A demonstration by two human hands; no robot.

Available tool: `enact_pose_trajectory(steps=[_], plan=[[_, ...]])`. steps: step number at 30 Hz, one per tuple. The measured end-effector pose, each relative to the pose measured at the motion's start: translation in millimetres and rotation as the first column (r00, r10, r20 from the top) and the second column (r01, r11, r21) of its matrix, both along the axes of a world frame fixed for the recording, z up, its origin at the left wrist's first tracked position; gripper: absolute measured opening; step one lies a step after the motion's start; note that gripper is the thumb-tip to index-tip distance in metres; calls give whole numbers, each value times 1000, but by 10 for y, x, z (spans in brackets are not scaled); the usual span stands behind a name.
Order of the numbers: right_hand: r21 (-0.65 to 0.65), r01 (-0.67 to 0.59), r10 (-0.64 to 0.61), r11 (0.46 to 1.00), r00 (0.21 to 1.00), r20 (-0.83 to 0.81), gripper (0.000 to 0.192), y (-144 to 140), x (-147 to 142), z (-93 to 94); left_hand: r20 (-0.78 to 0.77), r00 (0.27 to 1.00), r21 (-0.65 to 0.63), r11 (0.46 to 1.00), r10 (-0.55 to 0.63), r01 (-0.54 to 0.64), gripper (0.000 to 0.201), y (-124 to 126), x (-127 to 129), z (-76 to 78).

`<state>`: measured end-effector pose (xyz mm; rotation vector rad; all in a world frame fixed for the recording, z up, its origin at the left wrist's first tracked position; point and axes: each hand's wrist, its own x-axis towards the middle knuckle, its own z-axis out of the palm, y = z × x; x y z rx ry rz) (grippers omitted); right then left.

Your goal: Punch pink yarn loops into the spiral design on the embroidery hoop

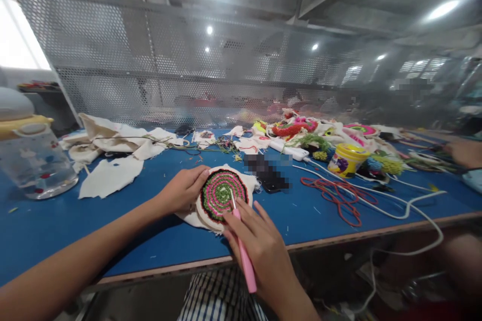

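The left hand [183, 191] is gripping the edge of a round embroidered piece [223, 194] in pink, green and dark rings, which is lying on white cloth near the front edge of the blue table [56, 220]. The right hand [259, 248] is closing around a pink punch needle [243, 248], pen-fashion. Its long axis is running up and slightly left, tip pointing away from the person and touching the rings.

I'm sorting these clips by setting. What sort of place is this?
Probably a craft workshop with a shared workbench: a long blue table strewn with cloth scraps and coloured yarn, and a round pink-and-green stitched piece held by the left hand.
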<state>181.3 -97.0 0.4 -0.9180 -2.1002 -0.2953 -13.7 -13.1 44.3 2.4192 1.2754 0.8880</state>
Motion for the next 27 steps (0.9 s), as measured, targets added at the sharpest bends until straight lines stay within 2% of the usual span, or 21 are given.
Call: enact_pose_trajectory(steps=[2,5,10,14,18,22,27], plan=[[-15,57,-57,998,998,6,26,16,29,21,-41,999,49,999,17,-15,40,-41,3,42],[-28,79,-78,996,997,24,27,75,23,103,-79,996,116,993,31,-22,40,-92,0,84],[-77,-29,34,997,998,62,27,114,-190,213,-71,997,178,984,38,-25,40,-137,-8,91],[-96,-99,109,990,989,98,21,-3,-255,121,-67,997,195,980,39,-25,40,-133,-11,80],[-34,-31,34,999,995,88,19,-140,-49,-10,-71,997,227,974,42,-25,39,-128,-10,76],[-11,85,-84,996,993,78,24,-103,118,22,-56,998,268,963,23,-7,37,-151,-2,74],[-19,46,-45,999,999,17,21,98,-92,158,-9,1000,322,947,10,-6,37,-163,7,36]])
